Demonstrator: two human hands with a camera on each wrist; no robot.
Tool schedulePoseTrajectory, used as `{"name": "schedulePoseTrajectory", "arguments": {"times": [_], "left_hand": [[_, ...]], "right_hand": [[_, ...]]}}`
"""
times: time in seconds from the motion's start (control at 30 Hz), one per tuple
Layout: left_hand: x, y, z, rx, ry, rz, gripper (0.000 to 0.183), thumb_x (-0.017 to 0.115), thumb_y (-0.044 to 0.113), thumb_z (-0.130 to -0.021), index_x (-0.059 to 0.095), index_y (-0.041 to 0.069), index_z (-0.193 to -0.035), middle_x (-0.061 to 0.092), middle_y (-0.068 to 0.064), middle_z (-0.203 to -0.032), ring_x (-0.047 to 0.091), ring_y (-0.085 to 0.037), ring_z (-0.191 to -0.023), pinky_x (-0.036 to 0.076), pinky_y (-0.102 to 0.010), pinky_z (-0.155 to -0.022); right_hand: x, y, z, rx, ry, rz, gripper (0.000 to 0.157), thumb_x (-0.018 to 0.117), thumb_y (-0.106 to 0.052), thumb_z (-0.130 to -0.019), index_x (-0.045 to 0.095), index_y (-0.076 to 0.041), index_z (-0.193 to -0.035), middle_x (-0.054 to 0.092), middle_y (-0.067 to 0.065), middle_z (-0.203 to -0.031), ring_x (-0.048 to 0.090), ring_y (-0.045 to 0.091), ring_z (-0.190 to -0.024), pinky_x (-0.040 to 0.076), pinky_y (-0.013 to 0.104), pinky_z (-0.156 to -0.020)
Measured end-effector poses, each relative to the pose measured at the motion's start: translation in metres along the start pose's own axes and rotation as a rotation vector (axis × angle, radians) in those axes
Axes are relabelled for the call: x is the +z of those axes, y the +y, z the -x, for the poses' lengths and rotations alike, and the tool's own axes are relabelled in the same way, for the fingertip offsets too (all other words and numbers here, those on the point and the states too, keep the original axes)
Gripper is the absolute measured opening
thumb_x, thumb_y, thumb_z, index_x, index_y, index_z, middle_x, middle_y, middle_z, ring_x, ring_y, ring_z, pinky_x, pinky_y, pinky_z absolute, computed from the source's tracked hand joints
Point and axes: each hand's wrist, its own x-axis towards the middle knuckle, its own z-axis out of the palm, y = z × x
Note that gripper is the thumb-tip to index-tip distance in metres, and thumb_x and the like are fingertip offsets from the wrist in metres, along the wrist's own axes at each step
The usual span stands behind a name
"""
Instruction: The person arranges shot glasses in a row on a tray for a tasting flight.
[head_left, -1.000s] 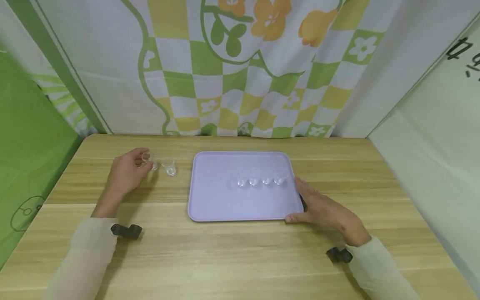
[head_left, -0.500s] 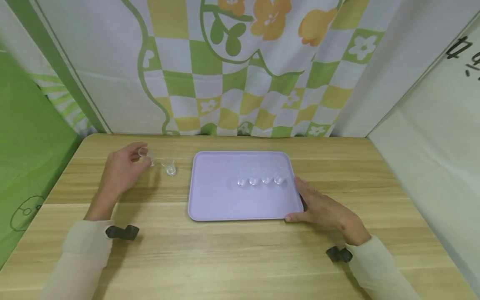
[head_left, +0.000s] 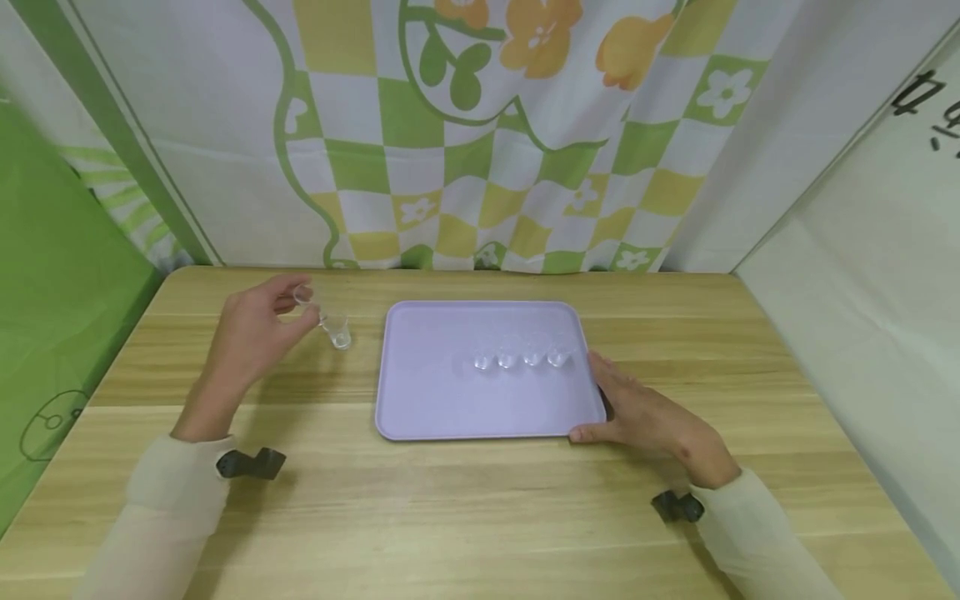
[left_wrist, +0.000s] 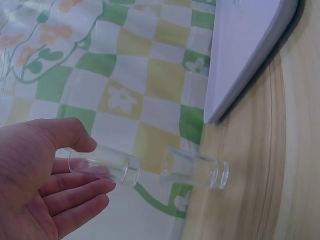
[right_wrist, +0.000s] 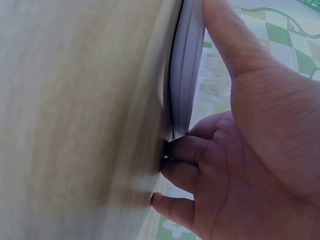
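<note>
My left hand (head_left: 258,329) pinches a small clear shot glass (left_wrist: 107,165) between thumb and fingers, held a little above the table at the left. Close beside it, a second clear shot glass (head_left: 340,333) stands upright on the wood. A pale purple tray (head_left: 427,408) lies flat at the centre of the table. Several more clear shot glasses (head_left: 507,360) stand on it in a row, towards its right side. At the tray's near right corner my right hand (head_left: 648,417) holds the rim, thumb on the front edge and fingers along the right side.
The wooden table (head_left: 480,517) extends around the tray on all sides. Behind its far edge hangs a checked, flowered curtain (head_left: 487,167). A green panel (head_left: 60,275) borders the left, and a white wall (head_left: 862,250) the right.
My left hand has lifted the shot glass off the table, first slightly to the left, then back rightward near the standing glass. My right hand and the tray have stayed put.
</note>
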Motion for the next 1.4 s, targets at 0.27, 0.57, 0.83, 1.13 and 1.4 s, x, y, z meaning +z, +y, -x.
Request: {"name": "schedulePoseTrajectory", "arguments": {"times": [0.27, 0.57, 0.83, 1.13, 1.4], "left_hand": [[0.010, 0.013, -0.001, 0.052, -0.025, -0.003, 0.032, 0.069, 0.014, -0.095, 0.069, -0.004, -0.122, 0.075, -0.018, -0.103, 0.073, -0.044, -0.095, 0.060, -0.054, -0.084], [0.035, 0.025, 0.000, 0.093, -0.137, 0.019, 0.026, 0.076, 0.016, -0.094, 0.069, -0.001, -0.113, 0.076, -0.015, -0.101, 0.073, -0.042, -0.097, 0.059, -0.054, -0.086], [0.068, 0.036, 0.001, 0.133, -0.204, 0.045, 0.037, 0.078, 0.016, -0.093, 0.068, -0.005, -0.122, 0.075, -0.019, -0.109, 0.074, -0.039, -0.097, 0.060, -0.049, -0.085], [0.096, 0.054, -0.001, 0.123, -0.297, 0.012, 0.038, 0.078, 0.022, -0.093, 0.069, -0.001, -0.122, 0.075, -0.015, -0.111, 0.073, -0.032, -0.100, 0.060, -0.047, -0.087], [0.115, 0.063, -0.003, 0.177, -0.318, -0.018, 0.038, 0.080, 0.021, -0.092, 0.070, -0.001, -0.121, 0.075, -0.014, -0.110, 0.074, -0.028, -0.097, 0.060, -0.043, -0.084]], "right_hand": [[0.000, 0.001, 0.000, 0.005, -0.006, -0.006, 0.125, 0.077, -0.059, -0.086, 0.002, 0.006, -0.161, 0.004, 0.025, -0.169, 0.006, 0.045, -0.153, 0.013, 0.067, -0.119], [0.001, 0.002, 0.000, 0.011, 0.002, -0.007, 0.125, 0.077, -0.061, -0.086, 0.001, 0.005, -0.162, 0.004, 0.025, -0.168, 0.007, 0.045, -0.153, 0.013, 0.067, -0.119], [0.001, 0.002, 0.002, 0.012, 0.007, -0.002, 0.125, 0.076, -0.062, -0.085, 0.002, 0.003, -0.162, 0.006, 0.024, -0.169, 0.008, 0.046, -0.153, 0.016, 0.065, -0.119], [0.001, 0.002, 0.001, 0.010, 0.003, -0.001, 0.125, 0.075, -0.063, -0.086, 0.002, 0.003, -0.162, 0.005, 0.023, -0.169, 0.007, 0.044, -0.154, 0.014, 0.066, -0.119], [0.001, 0.002, 0.001, 0.002, 0.008, 0.001, 0.125, 0.075, -0.062, -0.086, 0.002, 0.004, -0.162, 0.006, 0.024, -0.169, 0.008, 0.045, -0.153, 0.015, 0.066, -0.119]]}}
